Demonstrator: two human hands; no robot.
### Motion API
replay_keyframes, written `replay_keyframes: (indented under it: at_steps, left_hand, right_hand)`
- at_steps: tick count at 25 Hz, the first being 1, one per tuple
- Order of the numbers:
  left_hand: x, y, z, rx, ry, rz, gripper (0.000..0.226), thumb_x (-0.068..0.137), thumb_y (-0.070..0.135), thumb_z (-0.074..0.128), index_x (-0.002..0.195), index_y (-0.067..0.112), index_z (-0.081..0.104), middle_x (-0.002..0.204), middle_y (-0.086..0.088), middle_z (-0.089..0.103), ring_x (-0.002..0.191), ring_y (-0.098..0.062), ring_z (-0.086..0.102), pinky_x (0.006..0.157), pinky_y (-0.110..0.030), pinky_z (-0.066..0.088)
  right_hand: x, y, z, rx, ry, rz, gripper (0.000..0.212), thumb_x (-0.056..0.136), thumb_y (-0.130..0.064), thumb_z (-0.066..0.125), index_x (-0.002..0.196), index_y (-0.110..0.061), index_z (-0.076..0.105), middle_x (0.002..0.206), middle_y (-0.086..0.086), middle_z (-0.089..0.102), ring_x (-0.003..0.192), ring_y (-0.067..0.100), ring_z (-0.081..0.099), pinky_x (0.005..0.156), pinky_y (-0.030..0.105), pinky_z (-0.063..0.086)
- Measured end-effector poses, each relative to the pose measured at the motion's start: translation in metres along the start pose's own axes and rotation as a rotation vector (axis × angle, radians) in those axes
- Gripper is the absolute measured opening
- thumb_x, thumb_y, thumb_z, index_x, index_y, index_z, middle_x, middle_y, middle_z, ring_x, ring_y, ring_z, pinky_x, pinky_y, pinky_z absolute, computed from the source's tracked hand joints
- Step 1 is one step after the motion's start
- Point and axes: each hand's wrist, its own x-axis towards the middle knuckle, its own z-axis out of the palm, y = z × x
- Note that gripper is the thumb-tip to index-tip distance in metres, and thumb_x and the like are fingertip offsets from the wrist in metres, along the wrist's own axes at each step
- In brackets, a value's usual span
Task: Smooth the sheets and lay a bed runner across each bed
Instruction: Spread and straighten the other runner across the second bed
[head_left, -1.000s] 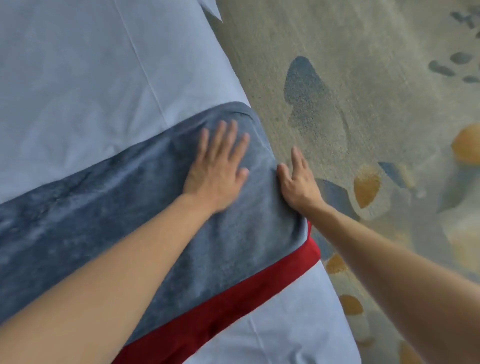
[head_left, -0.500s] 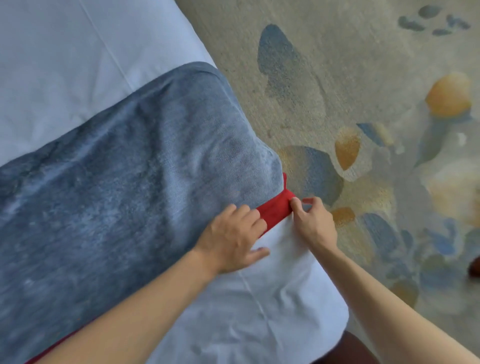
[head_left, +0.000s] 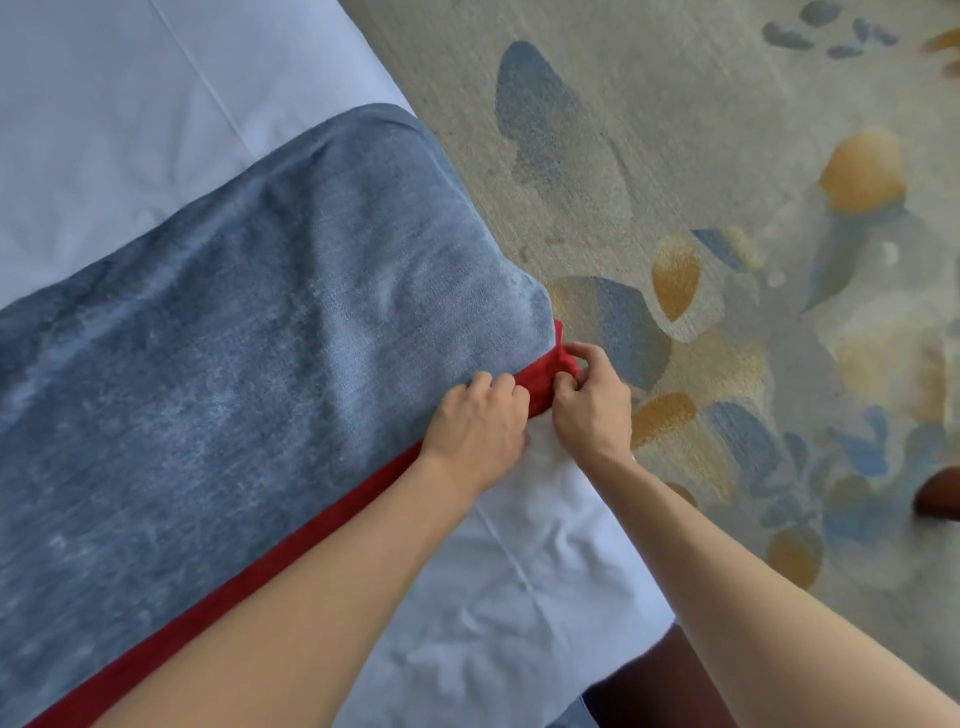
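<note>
**Where the Red Border Meets the Bed's Edge, Both Hands Grip the Runner**

Where the blue-grey bed runner (head_left: 249, 364) drapes over the side of the bed, both hands have hold of its red border (head_left: 543, 382). The runner lies diagonally across the white sheet (head_left: 119, 114), its plush blue face up and the red strip running along its near edge from the lower left up to the bed's side. At that side the runner's end folds down out of sight toward the floor.

The left hand (head_left: 475, 423) sits on the runner's near edge with its fingers curled, knuckles up, gripping the cloth where blue meets red. The right hand (head_left: 589, 397) is just beside it, almost touching, with thumb and fingers pinching a bunched fold of the red border right at the mattress edge. Both forearms reach in from the bottom of the view, bare.

Below the hands, the sheet (head_left: 498, 597) shows small wrinkles and a straight crease line running toward the foot corner. Above the runner the sheet lies flatter, with another long crease.

Beside the bed is a beige carpet (head_left: 675, 130) patterned with blue, orange and pale shapes. A dark brown object (head_left: 937, 499) shows at the right edge, too cropped to identify.
</note>
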Motion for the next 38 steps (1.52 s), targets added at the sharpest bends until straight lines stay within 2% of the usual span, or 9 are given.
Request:
replay_keyframes:
  at_steps: [6, 11, 16, 20, 24, 30, 33, 36, 38]
  left_hand:
    - [-0.015, 0.059, 0.01, -0.111, -0.039, 0.154, 0.017, 0.071, 0.029, 0.042, 0.065, 0.024, 0.056, 0.067, 0.002, 0.057, 0.065, -0.02, 0.059, 0.054, -0.031, 0.043]
    - [-0.031, 0.083, 0.016, -0.215, -0.056, 0.115, 0.008, 0.074, 0.026, 0.045, 0.069, 0.024, 0.051, 0.068, 0.004, 0.053, 0.064, -0.016, 0.056, 0.046, -0.029, 0.043]
    - [-0.067, 0.079, 0.021, -0.165, -0.035, 0.061, 0.016, 0.082, 0.017, 0.058, 0.082, 0.024, 0.044, 0.077, 0.002, 0.047, 0.07, -0.02, 0.049, 0.058, -0.035, 0.039]
    - [-0.165, 0.028, 0.01, -0.122, -0.041, -0.117, 0.02, 0.078, 0.016, 0.063, 0.088, 0.023, 0.047, 0.081, 0.001, 0.047, 0.074, -0.022, 0.049, 0.063, -0.037, 0.043]
    - [-0.256, -0.027, 0.01, -0.097, -0.077, -0.247, 0.027, 0.068, 0.016, 0.071, 0.083, 0.023, 0.049, 0.076, 0.002, 0.049, 0.071, -0.023, 0.052, 0.06, -0.037, 0.046]
    - [-0.308, -0.01, 0.009, -0.221, -0.111, -0.105, 0.027, 0.072, 0.016, 0.063, 0.085, 0.024, 0.041, 0.071, 0.006, 0.054, 0.058, -0.013, 0.062, 0.038, -0.027, 0.042]
    - [-0.315, -0.005, 0.013, -0.227, -0.116, -0.128, 0.015, 0.077, 0.02, 0.06, 0.088, 0.023, 0.049, 0.079, 0.004, 0.054, 0.068, -0.015, 0.061, 0.052, -0.029, 0.049]
    - [-0.321, -0.033, 0.0, -0.258, 0.038, -0.229, 0.025, 0.088, 0.038, 0.051, 0.106, 0.022, 0.058, 0.103, 0.002, 0.059, 0.096, -0.02, 0.058, 0.08, -0.036, 0.047]
    - [-0.327, -0.07, -0.004, -0.207, 0.137, -0.347, 0.044, 0.091, 0.039, 0.048, 0.128, 0.018, 0.057, 0.134, -0.005, 0.057, 0.126, -0.025, 0.052, 0.101, -0.041, 0.041]
  right_hand:
    - [-0.016, 0.041, -0.028, 0.035, 0.168, 0.286, 0.038, 0.082, -0.005, 0.05, 0.112, -0.026, 0.064, 0.077, -0.006, 0.055, 0.09, 0.024, 0.058, 0.077, 0.031, 0.038]
    - [-0.02, 0.053, -0.04, 0.046, 0.198, 0.189, 0.034, 0.081, -0.003, 0.051, 0.101, -0.027, 0.064, 0.067, -0.007, 0.053, 0.07, 0.013, 0.054, 0.07, 0.029, 0.036]
    - [-0.046, 0.073, -0.046, 0.006, 0.217, 0.334, 0.023, 0.092, -0.015, 0.049, 0.112, -0.022, 0.06, 0.088, -0.001, 0.064, 0.089, 0.022, 0.058, 0.079, 0.033, 0.039]
    - [-0.088, 0.035, -0.016, -0.002, 0.2, 0.246, 0.017, 0.089, -0.028, 0.059, 0.098, -0.017, 0.05, 0.077, -0.008, 0.056, 0.073, 0.007, 0.053, 0.074, 0.034, 0.036]
    - [-0.164, 0.028, 0.033, 0.001, 0.134, 0.159, 0.023, 0.085, -0.031, 0.062, 0.085, -0.016, 0.046, 0.073, 0.001, 0.056, 0.072, 0.02, 0.056, 0.07, 0.036, 0.037]
    - [-0.243, 0.042, 0.09, -0.007, 0.161, 0.063, 0.022, 0.085, -0.026, 0.065, 0.096, -0.018, 0.048, 0.085, 0.001, 0.055, 0.081, 0.024, 0.057, 0.073, 0.033, 0.038]
    - [-0.255, 0.044, 0.087, -0.102, 0.176, 0.017, 0.024, 0.087, -0.023, 0.064, 0.107, -0.02, 0.05, 0.099, 0.002, 0.057, 0.094, 0.026, 0.059, 0.079, 0.036, 0.042]
    - [-0.254, 0.017, 0.099, -0.263, 0.224, -0.39, 0.038, 0.083, -0.016, 0.069, 0.119, -0.014, 0.056, 0.12, 0.007, 0.057, 0.11, 0.028, 0.055, 0.092, 0.043, 0.044]
    - [-0.257, -0.009, 0.13, -0.321, 0.115, -0.699, 0.046, 0.083, -0.017, 0.07, 0.127, -0.012, 0.058, 0.136, 0.009, 0.055, 0.126, 0.027, 0.051, 0.101, 0.042, 0.042]
